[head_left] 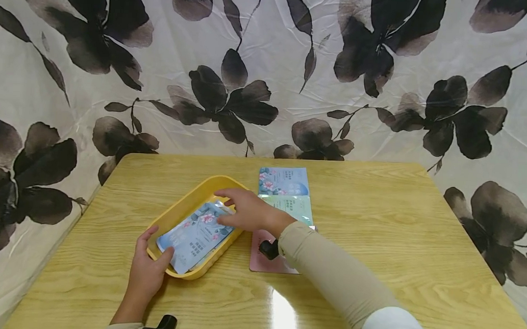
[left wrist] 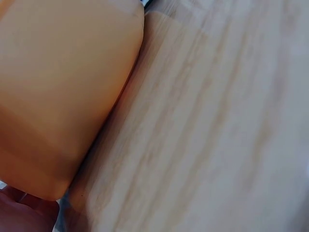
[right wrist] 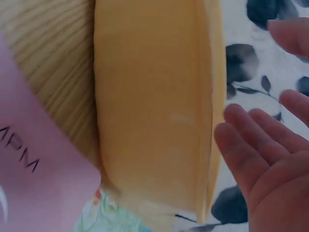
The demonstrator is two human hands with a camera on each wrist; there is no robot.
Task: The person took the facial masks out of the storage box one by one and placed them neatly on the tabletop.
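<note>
A yellow plastic basket [head_left: 183, 203] stands at an angle on the left half of the table, with a blue sachet [head_left: 198, 233] printed with pink flowers on top of others inside. At the basket's near left corner my left hand [head_left: 146, 272] grips the rim, thumb and fingers spread around it. My right hand [head_left: 250, 210] is over the basket's far right side, fingers loosely bent above the sachets. In the right wrist view that hand's fingers [right wrist: 241, 159] are apart and hold nothing. A blue sachet [head_left: 285, 181], a green sachet [head_left: 290, 206] and a pink sachet [head_left: 263, 262] lie in a column right of the basket.
The wooden table [head_left: 397, 229] reaches well to the right of the column of sachets. A floral cloth [head_left: 260, 37] hangs behind its back edge. My right forearm [head_left: 338, 271] crosses over the pink sachet and partly hides it.
</note>
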